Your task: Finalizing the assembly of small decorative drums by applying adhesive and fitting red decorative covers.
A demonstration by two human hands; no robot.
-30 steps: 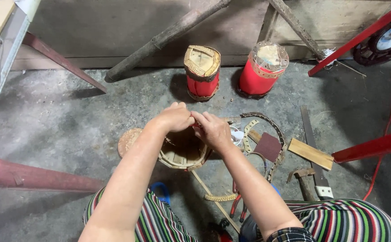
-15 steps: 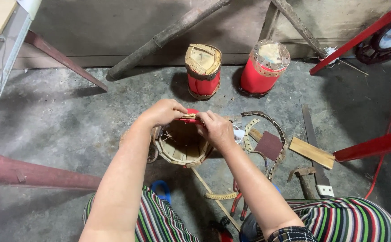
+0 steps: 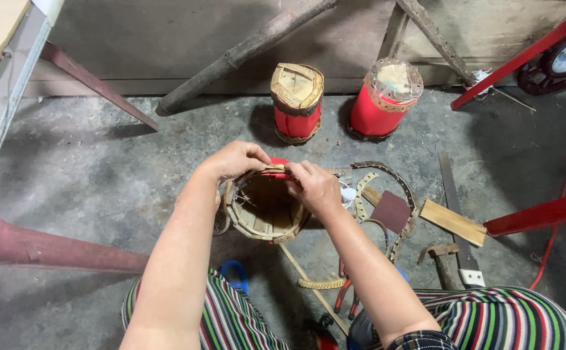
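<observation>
A small round wooden barrel (image 3: 264,209) with a red side and a woven cane rim lies tilted on the concrete floor, its open end facing me. My left hand (image 3: 233,159) pinches the far rim from the left. My right hand (image 3: 316,186) grips the same rim from the right, fingers curled over the cane band. Both hands meet at the top edge of the barrel.
Two finished red barrels (image 3: 297,101) (image 3: 385,98) stand by the wall. On the floor to the right lie a curved cane strip (image 3: 394,179), a dark sanding square (image 3: 391,210), a wood block (image 3: 453,222), a hammer (image 3: 440,259), a long blade (image 3: 457,220) and red pliers (image 3: 345,295). Red metal legs (image 3: 540,212) stand on both sides.
The hands have spread apart along the rim, and the barrel has tipped so its open inside shows more. The camera shifted slightly.
</observation>
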